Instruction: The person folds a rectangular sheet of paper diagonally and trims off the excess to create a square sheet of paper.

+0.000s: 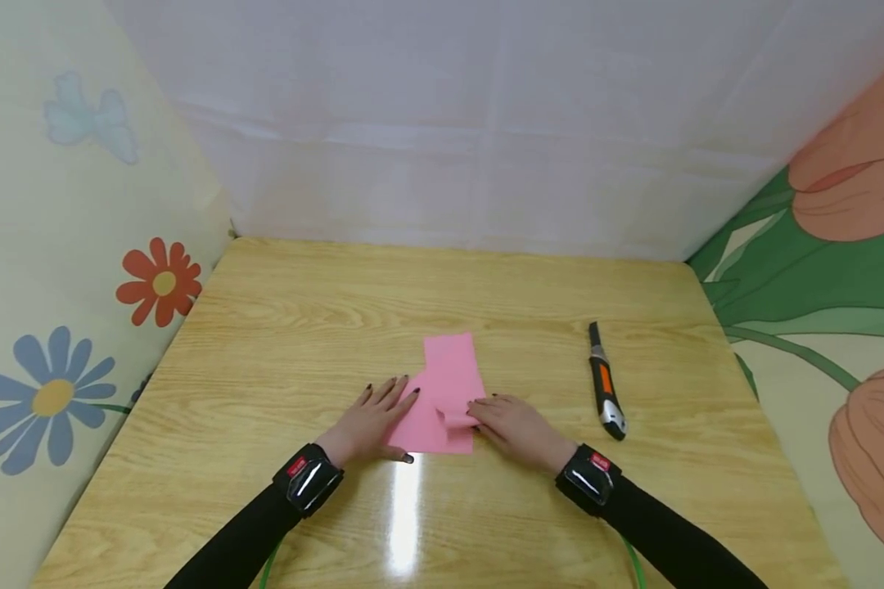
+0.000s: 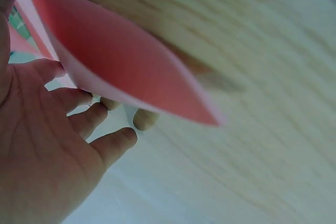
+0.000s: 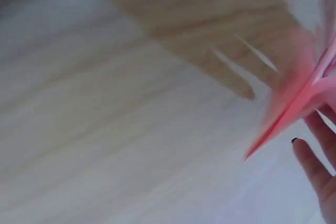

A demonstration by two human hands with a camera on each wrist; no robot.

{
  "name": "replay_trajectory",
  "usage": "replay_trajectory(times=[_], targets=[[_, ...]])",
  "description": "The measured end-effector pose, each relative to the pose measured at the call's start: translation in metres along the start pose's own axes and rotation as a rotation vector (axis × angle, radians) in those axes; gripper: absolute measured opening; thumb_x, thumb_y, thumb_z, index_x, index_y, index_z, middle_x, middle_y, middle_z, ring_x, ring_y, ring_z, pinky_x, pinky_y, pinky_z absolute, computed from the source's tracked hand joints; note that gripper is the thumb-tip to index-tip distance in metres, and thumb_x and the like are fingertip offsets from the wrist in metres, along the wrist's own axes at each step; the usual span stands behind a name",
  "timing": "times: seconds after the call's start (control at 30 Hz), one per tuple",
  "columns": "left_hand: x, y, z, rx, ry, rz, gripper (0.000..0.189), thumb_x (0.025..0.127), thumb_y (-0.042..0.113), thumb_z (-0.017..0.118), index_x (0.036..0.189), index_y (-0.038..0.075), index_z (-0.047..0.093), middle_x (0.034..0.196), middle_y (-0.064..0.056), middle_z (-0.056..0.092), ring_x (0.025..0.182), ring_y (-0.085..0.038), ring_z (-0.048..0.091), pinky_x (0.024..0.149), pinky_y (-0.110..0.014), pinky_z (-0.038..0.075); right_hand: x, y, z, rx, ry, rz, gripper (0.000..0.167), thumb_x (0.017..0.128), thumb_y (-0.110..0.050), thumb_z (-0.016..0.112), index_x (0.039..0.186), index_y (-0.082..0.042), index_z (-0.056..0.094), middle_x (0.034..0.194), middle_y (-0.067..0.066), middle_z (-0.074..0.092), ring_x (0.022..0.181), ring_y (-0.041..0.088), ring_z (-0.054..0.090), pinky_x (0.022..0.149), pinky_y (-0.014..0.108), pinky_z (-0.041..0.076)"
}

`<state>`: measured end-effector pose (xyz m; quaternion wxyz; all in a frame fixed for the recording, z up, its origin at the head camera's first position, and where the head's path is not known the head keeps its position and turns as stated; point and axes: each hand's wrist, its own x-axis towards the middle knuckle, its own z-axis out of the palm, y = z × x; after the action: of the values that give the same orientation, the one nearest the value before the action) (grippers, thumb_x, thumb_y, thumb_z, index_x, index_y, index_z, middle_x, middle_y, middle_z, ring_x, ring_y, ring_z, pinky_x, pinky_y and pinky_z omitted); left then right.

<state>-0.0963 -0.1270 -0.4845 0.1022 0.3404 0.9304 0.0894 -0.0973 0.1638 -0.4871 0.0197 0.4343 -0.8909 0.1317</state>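
Observation:
A sheet of pink paper [image 1: 453, 368], partly folded, lies on the table in front of me. It has a flap curled up at its lower right. My left hand [image 1: 372, 421] rests along the paper's left side, fingers spread and thumb near the lower edge. In the left wrist view the pink paper [image 2: 131, 61] bulges open like a pocket beside the fingers. At the right, my right hand [image 1: 519, 425] pinches the curled flap between fingertips and thumb. The right wrist view catches only part of that hand, with the paper's pointed corner [image 3: 262, 142] beside it.
A utility knife [image 1: 606, 384] with a black and orange handle lies to the right of my right hand, its blade end pointing away. The wooden table [image 1: 302, 311] meets a white cloth [image 1: 412, 123] at the back and flower-printed cloths at both sides.

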Motion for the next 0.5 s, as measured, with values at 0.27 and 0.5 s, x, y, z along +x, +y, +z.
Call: replay_trajectory(times=[0.27, 0.5], targets=[[0.0, -0.001, 0.005, -0.028, 0.04, 0.01, 0.098, 0.073, 0.058, 0.069, 0.146, 0.004, 0.032, 0.149, -0.027, 0.023, 0.136, -0.044, 0.023, 0.104, -0.064, 0.025, -0.04, 0.031, -0.024, -0.04, 0.381, 0.098, 0.036, 0.085, -0.006, 0.066, 0.12, 0.0, 0.059, 0.116, 0.017, 0.064, 0.1, 0.03, 0.063, 0.081, 0.044, 0.053], [0.0, 0.002, 0.007, -0.002, 0.044, -0.004, 0.099, 0.074, 0.061, 0.067, 0.146, 0.004, 0.031, 0.149, -0.028, 0.022, 0.136, -0.044, 0.023, 0.103, -0.064, 0.026, -0.072, 0.043, -0.031, -0.172, 0.551, 0.158, 0.048, 0.103, -0.031, 0.032, 0.116, 0.005, 0.061, 0.106, 0.021, 0.066, 0.088, 0.034, 0.066, 0.068, 0.045, 0.055]])
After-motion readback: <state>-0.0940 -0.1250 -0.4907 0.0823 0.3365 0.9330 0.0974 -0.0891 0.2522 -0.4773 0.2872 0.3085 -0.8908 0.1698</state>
